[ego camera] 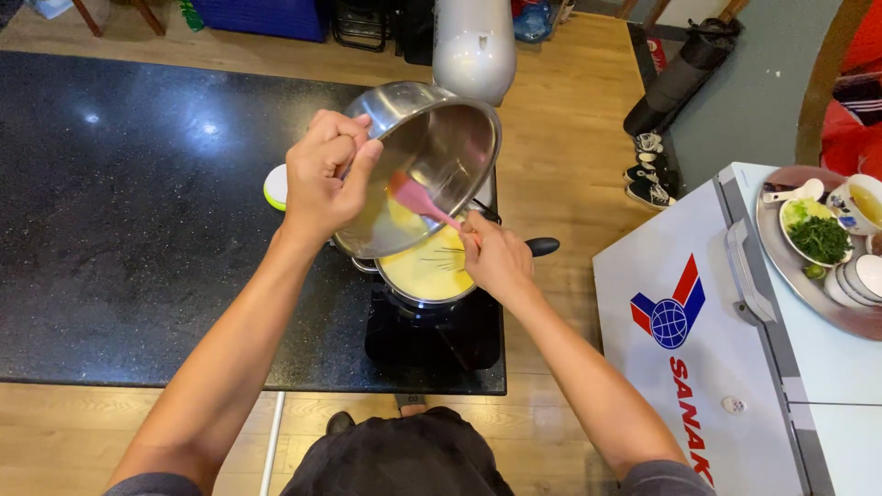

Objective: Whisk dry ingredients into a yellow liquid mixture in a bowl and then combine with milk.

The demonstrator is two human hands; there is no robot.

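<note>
We hold a steel mixing bowl point(441, 152) tipped steeply over a pot point(427, 271) that sits on a small black stove point(436, 331) near the front right corner of the dark stone countertop point(138, 211). Our left hand point(322, 174) grips the bowl's rim, fingers curled and pressed together over the edge with the thumb on the outside. Our right hand point(496, 257) pinches the handle of a pink spatula point(418, 200), fingers closed tight around it, and the spatula's blade lies against the inside wall of the bowl, touching the yellow batter point(400, 220) that clings to the lower part. The bowl's low edge hangs just above the pot's rim. Inside the pot lies more of the same yellow batter, and the wires of a whisk point(446, 257) show in it. The pot's black handle point(542, 245) points to the right, past our right hand.

Behind the left hand, a small round lid with a green edge point(273, 186) lies on the countertop, partly hidden. A tall silver cylinder point(473, 41) stands beyond the bowl at the far edge. To the right, well apart from the countertop, a white chest freezer point(680, 367) carries a round metal tray point(781, 253) with a bowl of chopped greens point(816, 234) and some cups point(859, 202). The wooden floor point(570, 138) lies between them.
</note>
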